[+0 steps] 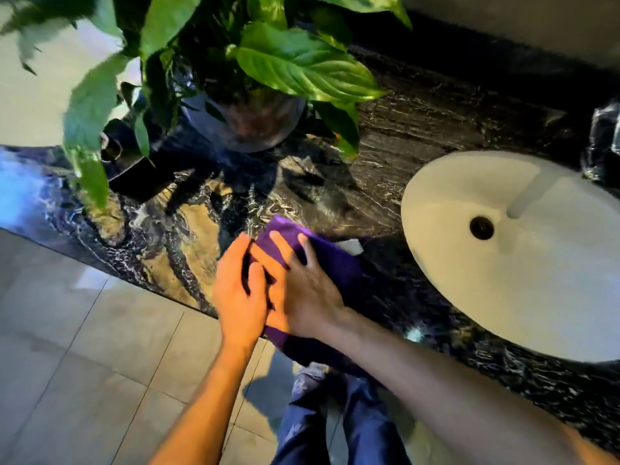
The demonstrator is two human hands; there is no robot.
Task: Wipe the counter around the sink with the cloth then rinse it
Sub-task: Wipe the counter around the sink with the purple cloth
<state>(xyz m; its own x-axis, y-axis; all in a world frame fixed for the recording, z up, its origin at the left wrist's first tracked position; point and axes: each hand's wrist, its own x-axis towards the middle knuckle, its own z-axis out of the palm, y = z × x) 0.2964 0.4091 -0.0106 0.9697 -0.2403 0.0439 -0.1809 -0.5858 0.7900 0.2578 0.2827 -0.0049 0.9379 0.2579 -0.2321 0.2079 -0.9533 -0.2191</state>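
Observation:
A purple cloth (332,260) lies on the dark marble counter (402,129), at its front edge just left of the white oval sink (523,263). My right hand (298,286) presses flat on the cloth with fingers spread. My left hand (240,290) rests against the cloth's left edge, touching the right hand; its fingers curl at the cloth's border. Part of the cloth hangs over the counter's front edge. A small white tag shows at the cloth's far corner.
A potted plant (255,119) with large green leaves stands on the counter behind my hands. A dark box-like object (134,162) sits left of it. A dark shiny thing (604,142) is at the far right. Tiled floor (84,347) lies below.

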